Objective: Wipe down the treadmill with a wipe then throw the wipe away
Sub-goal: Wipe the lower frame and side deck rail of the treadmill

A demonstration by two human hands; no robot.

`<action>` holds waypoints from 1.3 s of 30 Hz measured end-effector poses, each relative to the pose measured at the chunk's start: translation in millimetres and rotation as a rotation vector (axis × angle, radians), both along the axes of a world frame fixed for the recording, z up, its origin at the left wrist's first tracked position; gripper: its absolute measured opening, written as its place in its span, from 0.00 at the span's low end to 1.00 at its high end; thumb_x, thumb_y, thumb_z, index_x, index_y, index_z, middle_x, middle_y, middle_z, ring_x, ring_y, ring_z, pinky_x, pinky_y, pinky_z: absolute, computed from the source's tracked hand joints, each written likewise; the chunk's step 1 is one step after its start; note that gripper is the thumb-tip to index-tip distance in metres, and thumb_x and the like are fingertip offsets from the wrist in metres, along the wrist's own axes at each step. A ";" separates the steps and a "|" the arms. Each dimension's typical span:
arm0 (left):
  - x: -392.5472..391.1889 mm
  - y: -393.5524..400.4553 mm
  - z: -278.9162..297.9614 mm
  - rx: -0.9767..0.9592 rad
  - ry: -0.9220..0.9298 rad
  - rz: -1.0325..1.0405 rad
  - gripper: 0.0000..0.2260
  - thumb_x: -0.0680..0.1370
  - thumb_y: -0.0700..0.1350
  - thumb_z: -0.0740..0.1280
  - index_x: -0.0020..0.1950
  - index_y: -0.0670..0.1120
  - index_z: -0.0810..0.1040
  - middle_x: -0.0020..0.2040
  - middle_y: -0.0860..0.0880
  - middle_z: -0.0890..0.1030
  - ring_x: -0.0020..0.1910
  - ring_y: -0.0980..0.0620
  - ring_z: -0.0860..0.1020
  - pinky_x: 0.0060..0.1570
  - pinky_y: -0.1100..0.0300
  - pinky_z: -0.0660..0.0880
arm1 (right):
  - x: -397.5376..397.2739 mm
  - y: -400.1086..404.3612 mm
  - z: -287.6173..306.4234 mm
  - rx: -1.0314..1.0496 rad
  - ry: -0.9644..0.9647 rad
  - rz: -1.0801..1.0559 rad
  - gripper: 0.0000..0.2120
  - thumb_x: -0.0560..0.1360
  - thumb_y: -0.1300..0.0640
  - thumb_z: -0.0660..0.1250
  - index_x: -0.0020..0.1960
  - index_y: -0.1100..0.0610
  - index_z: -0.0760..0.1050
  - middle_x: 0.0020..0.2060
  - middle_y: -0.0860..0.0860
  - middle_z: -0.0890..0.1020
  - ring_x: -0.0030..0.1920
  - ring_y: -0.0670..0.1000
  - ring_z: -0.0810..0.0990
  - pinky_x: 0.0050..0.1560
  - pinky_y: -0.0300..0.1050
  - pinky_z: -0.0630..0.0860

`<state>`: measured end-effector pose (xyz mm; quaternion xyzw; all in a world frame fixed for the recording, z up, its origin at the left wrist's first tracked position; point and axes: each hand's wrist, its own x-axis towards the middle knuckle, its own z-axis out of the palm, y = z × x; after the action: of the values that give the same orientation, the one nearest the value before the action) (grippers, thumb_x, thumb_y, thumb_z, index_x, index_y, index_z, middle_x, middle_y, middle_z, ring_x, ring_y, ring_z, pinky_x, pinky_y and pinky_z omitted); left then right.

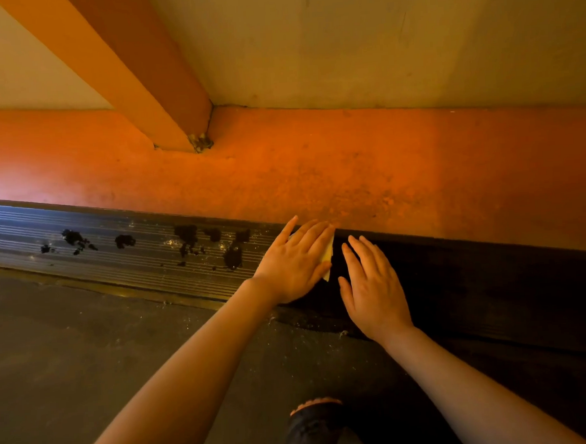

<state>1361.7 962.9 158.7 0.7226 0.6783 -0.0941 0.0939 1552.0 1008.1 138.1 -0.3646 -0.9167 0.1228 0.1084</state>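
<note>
One ribbed metal side rail [122,253] of the treadmill is seen, grey with fine lengthwise grooves, blotched with several black wet-looking patches [186,233]. Right of the hands the rail reads dark, possibly wetted or shadowed. One pale, thin wipe [328,255] is pressed flat on the rail under the left hand [292,264], fingers straight and spread. The right hand [372,287] is laid just beside it, fingers extended, nothing grasped. Beyond, a rough orange wall band [350,170] and one square orange post [131,67].
</note>
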 end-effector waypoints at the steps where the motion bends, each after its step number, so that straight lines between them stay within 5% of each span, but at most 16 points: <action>1: -4.8 -2.1 0.1 0.005 0.012 0.001 0.29 0.83 0.59 0.44 0.80 0.43 0.56 0.79 0.44 0.62 0.79 0.46 0.58 0.78 0.46 0.43 | 0.0 0.3 -0.1 0.001 0.000 0.000 0.26 0.78 0.53 0.64 0.72 0.63 0.70 0.71 0.60 0.72 0.72 0.60 0.70 0.69 0.56 0.69; 6: -33.4 -17.3 2.4 0.029 0.033 0.112 0.29 0.83 0.59 0.44 0.79 0.44 0.59 0.77 0.44 0.66 0.77 0.45 0.62 0.77 0.46 0.41 | -1.4 -0.6 -1.8 0.007 -0.011 -0.014 0.26 0.78 0.53 0.66 0.73 0.63 0.69 0.71 0.60 0.72 0.72 0.59 0.70 0.69 0.56 0.70; 13: -6.1 -20.5 -1.6 0.059 -0.010 0.119 0.29 0.83 0.58 0.41 0.81 0.45 0.43 0.81 0.46 0.45 0.80 0.47 0.41 0.76 0.49 0.34 | -0.7 -1.5 -2.4 0.022 -0.008 -0.013 0.24 0.81 0.52 0.58 0.73 0.63 0.68 0.72 0.60 0.71 0.73 0.59 0.69 0.70 0.56 0.69; 16: 2.4 -21.8 -4.7 0.065 0.018 0.049 0.29 0.84 0.58 0.42 0.81 0.44 0.44 0.81 0.46 0.44 0.80 0.46 0.41 0.76 0.48 0.35 | -0.6 -1.3 -1.9 0.014 0.008 -0.012 0.24 0.80 0.54 0.63 0.72 0.63 0.69 0.71 0.60 0.72 0.72 0.60 0.70 0.69 0.56 0.70; 22: -18.5 -43.5 -3.9 0.051 0.028 0.095 0.29 0.85 0.58 0.42 0.81 0.45 0.41 0.81 0.46 0.41 0.80 0.48 0.40 0.77 0.45 0.40 | -1.2 -0.3 -0.4 0.001 -0.005 -0.007 0.27 0.80 0.49 0.52 0.73 0.62 0.69 0.72 0.59 0.72 0.73 0.59 0.69 0.70 0.54 0.67; 32: 48.6 -67.5 -9.4 0.110 -0.013 0.157 0.28 0.84 0.58 0.46 0.81 0.44 0.49 0.81 0.45 0.51 0.80 0.48 0.47 0.77 0.47 0.44 | -1.8 -1.2 0.3 0.034 -0.017 -0.015 0.26 0.77 0.54 0.68 0.71 0.63 0.71 0.70 0.61 0.73 0.71 0.61 0.72 0.67 0.56 0.71; 39: 13.5 -84.6 -6.4 0.074 0.008 0.256 0.28 0.84 0.57 0.46 0.82 0.45 0.48 0.82 0.45 0.49 0.81 0.48 0.46 0.77 0.46 0.45 | -1.4 -1.2 0.4 0.040 -0.030 -0.011 0.27 0.77 0.53 0.67 0.72 0.63 0.70 0.71 0.61 0.72 0.72 0.60 0.70 0.68 0.56 0.70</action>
<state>1375.2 878.3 152.3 0.6326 0.7685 -0.0591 0.0756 1550.6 1006.9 138.5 -0.3690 -0.9185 0.0984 0.1026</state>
